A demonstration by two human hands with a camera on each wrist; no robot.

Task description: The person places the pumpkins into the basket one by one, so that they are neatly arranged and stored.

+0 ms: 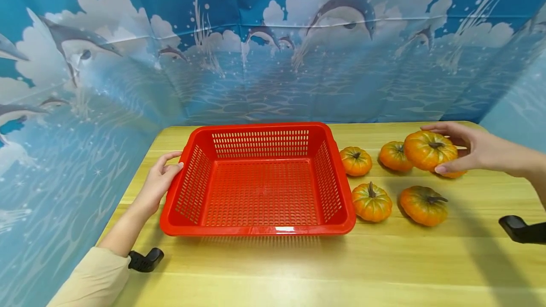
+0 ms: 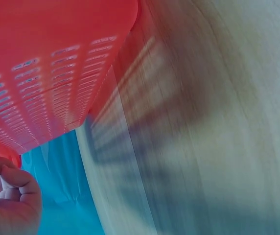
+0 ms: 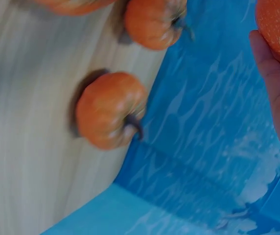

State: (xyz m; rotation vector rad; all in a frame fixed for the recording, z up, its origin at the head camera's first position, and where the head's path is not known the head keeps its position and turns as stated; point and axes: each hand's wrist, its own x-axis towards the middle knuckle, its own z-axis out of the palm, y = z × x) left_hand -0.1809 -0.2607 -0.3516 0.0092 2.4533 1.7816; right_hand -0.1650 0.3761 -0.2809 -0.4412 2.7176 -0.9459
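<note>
My right hand (image 1: 482, 150) holds a small orange pumpkin (image 1: 431, 149) above the table, thumb at its near side and fingers at its far side. In the right wrist view only part of this held pumpkin (image 3: 279, 32) shows at the upper right corner. A red plastic basket (image 1: 260, 230) with slotted walls stands on the table. On its left rim my left hand (image 1: 155, 184) grips, with the thumb over the edge; the left wrist view shows its fingers (image 2: 20, 183) curled at the rim.
Several more pumpkins lie right of the basket: two close to its wall (image 1: 356, 161), one near the front (image 1: 423, 206), one farther back (image 1: 393, 156). Another, partly hidden, sits beneath the held one. A dolphin-printed blue curtain (image 1: 277, 84) hangs behind the wooden table (image 1: 239, 278).
</note>
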